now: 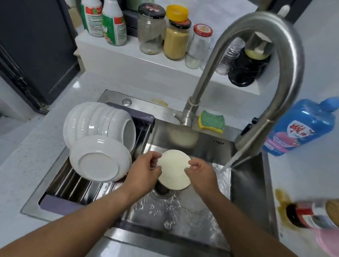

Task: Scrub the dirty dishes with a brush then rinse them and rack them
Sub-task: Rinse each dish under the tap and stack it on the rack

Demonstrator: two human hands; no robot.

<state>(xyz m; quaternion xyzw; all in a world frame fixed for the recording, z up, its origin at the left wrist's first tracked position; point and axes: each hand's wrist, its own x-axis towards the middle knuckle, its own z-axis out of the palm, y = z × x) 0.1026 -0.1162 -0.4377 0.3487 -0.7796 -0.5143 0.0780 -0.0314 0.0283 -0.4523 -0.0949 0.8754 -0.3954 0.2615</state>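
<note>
A small round cream-white dish [175, 169] is held tilted over the sink drain [163, 190]. My left hand [142, 172] grips its left edge and my right hand [200, 175] pinches its right edge. Water runs from the steel faucet [249, 141] into the sink [246, 182] just right of the dish. Several white bowls [99, 124] lie on their sides in the drying rack [77, 188] at the sink's left, with one bowl [99, 158] bottom-up in front. No brush is visible.
A green and yellow sponge [211, 121] lies on the sink ledge behind the faucet base. A blue detergent bottle [301, 126] stands at the right. Jars [151, 30] and spray bottles [111, 19] line the back shelf. A dark sauce bottle [310, 214] lies at the far right.
</note>
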